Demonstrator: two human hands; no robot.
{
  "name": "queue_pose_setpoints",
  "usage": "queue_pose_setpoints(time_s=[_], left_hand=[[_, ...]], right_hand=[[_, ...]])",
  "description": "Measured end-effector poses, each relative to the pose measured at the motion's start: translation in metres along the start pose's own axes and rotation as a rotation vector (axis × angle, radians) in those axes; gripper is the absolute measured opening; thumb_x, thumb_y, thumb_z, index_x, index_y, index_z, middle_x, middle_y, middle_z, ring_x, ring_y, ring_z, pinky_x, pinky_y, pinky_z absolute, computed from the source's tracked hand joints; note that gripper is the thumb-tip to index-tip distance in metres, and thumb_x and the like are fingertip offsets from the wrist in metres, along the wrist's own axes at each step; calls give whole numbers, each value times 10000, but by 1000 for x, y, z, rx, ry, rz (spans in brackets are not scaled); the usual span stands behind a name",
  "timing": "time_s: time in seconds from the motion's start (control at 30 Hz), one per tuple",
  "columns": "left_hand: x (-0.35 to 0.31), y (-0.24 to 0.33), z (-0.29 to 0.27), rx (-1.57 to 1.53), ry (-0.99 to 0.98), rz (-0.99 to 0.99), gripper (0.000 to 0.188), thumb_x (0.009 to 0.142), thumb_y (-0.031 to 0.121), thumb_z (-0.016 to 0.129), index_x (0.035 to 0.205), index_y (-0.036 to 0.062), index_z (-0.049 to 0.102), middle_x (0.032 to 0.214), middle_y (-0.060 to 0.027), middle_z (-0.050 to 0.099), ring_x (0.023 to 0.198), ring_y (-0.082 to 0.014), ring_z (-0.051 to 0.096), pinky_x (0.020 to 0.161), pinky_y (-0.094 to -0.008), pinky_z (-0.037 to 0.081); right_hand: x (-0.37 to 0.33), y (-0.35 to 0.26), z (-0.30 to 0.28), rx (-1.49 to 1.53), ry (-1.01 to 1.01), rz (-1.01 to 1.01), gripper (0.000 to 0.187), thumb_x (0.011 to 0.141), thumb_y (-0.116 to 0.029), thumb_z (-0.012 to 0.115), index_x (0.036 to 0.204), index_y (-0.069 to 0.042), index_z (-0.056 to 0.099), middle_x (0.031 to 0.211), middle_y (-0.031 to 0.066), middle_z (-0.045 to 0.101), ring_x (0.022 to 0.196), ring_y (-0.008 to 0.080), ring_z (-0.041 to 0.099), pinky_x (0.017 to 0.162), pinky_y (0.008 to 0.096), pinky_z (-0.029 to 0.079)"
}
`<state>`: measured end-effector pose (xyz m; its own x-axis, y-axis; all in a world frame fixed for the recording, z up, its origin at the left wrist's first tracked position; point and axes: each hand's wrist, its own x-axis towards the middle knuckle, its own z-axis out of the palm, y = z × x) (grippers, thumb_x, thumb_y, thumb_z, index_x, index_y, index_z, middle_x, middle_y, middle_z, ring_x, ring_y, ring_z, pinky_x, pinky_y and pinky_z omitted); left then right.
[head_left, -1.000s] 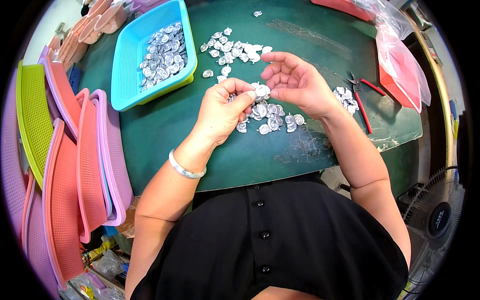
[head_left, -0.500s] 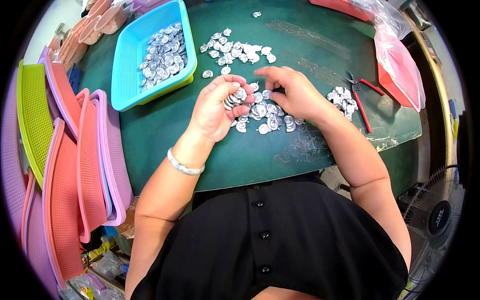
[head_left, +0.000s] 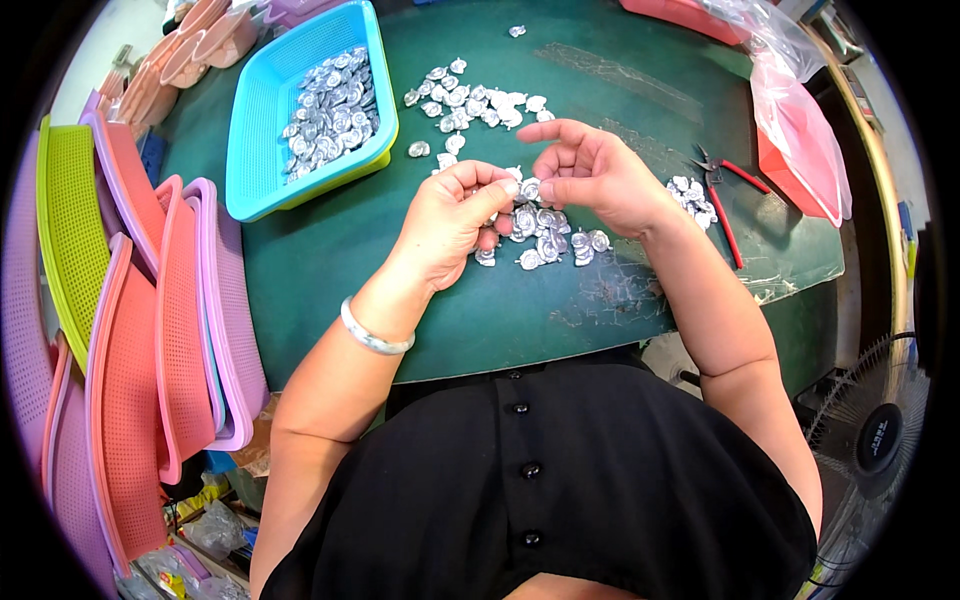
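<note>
My left hand is closed, thumb and fingers pressed together around small silver metal pieces; its fingers hide most of them. Close against it, my right hand has its thumb at a small round silver piece with a swirled, rose-like face, index finger raised and the other fingers curled. That piece sits between the two hands' fingertips. Under and beside the hands lies a loose pile of similar silver pieces. Farther off on the green table is another scattered group.
At the left stands a blue basket holding many silver pieces. Red-handled pliers lie at the right beside a small silver heap. A red tray with clear plastic is beyond. Stacked baskets fill the left; a fan stands right.
My left hand has moved slightly right, and its stack of silver pieces is now mostly hidden by the fingers. My right thumb has come to a piece at the left fingertips.
</note>
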<state>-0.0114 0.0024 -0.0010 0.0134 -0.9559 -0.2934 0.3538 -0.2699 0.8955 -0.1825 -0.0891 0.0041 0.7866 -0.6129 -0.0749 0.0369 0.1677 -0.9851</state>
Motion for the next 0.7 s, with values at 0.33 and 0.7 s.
queue_pose_setpoints(time_s=[0.33, 0.7], left_hand=[[0, 1, -1, -65, 45, -26, 80, 812, 118, 601, 812, 45, 567, 662, -11, 542, 516, -63, 493, 412, -160, 353], [2, -3, -2, -72, 48, 36, 50, 839, 95, 567, 858, 52, 582, 677, -11, 546, 529, -60, 476, 430, -163, 346]], right_hand=[[-1, -1, 5, 58, -13, 50, 396, 801, 13, 546, 1180, 31, 433, 801, 61, 581, 686, 107, 564, 580, 210, 447], [-3, -8, 7, 82, -14, 118, 476, 780, -5, 582, 1211, 44, 387, 759, 72, 589, 667, 116, 575, 554, 213, 442]])
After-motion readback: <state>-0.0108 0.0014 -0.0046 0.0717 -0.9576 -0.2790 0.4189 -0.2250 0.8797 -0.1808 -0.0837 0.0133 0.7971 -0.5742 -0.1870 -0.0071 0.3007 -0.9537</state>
